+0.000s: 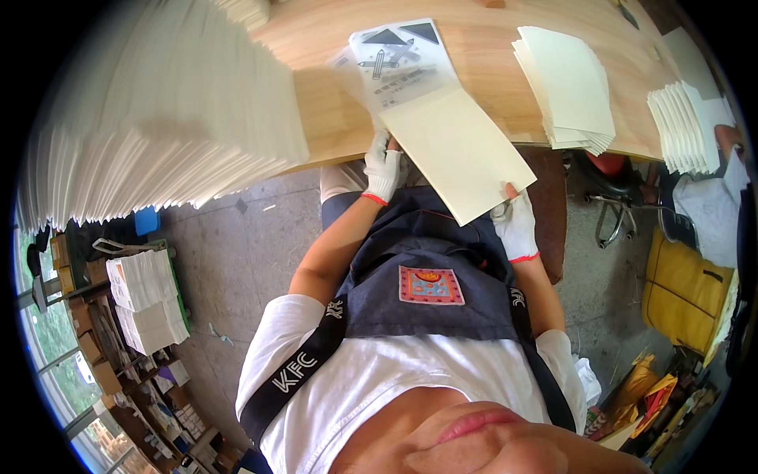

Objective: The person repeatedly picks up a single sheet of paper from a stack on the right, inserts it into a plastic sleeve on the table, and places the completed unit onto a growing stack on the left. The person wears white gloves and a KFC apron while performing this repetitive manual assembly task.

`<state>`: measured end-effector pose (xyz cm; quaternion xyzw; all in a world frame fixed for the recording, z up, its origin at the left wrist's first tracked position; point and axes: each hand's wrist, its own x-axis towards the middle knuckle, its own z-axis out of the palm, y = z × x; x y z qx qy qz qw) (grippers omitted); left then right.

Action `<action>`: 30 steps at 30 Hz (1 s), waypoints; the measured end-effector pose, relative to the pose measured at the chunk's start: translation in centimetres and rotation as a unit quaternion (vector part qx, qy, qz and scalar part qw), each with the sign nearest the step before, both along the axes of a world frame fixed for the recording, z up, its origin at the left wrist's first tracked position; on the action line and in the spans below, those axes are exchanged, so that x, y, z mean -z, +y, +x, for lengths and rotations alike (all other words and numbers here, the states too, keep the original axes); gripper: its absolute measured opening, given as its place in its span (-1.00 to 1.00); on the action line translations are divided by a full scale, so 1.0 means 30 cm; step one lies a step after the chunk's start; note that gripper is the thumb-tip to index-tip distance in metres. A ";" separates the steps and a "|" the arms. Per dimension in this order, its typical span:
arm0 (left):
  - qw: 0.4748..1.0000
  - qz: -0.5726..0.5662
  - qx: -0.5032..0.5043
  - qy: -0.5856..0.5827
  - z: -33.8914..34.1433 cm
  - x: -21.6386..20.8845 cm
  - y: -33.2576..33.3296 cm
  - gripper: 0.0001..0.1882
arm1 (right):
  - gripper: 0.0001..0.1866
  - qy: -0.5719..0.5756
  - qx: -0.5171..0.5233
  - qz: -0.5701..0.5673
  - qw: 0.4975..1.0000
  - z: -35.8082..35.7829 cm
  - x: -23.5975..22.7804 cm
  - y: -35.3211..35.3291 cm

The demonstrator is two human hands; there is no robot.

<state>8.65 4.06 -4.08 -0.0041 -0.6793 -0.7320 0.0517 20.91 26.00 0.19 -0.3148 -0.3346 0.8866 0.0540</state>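
A cream paper pad [458, 154] slants over the table's near edge. Its far end runs into or under a clear plastic sleeve [403, 67] with a grey pencil print; I cannot tell which. My left hand [382, 167], in a white knit glove with a red cuff, is closed at the pad's left edge near the sleeve's mouth. My right hand [515, 225], gloved the same way with a bare thumb on top, grips the pad's near right corner. The fingers under the pad are hidden.
A tall stack of cream paper pads [174, 118] fills the left of the wooden table [332, 103]. To the right lie a fanned pile of pads [568, 91] and a smaller white stack [683, 126]. A person's arm [728, 141] shows at the far right, near a stool [612, 209].
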 end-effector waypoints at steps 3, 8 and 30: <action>0.978 0.188 -0.077 -0.037 -0.008 0.128 0.052 -0.76 | -0.81 0.035 -0.063 0.002 0.997 0.029 -0.018 -0.058; 0.828 0.490 0.079 -0.262 0.012 0.208 0.103 -0.76 | -0.74 0.067 -0.179 0.016 0.981 0.069 -0.022 -0.073; 0.942 0.084 0.087 -0.315 0.123 0.065 -0.155 -0.67 | -0.80 0.005 -0.437 0.346 0.830 -0.196 0.005 -0.274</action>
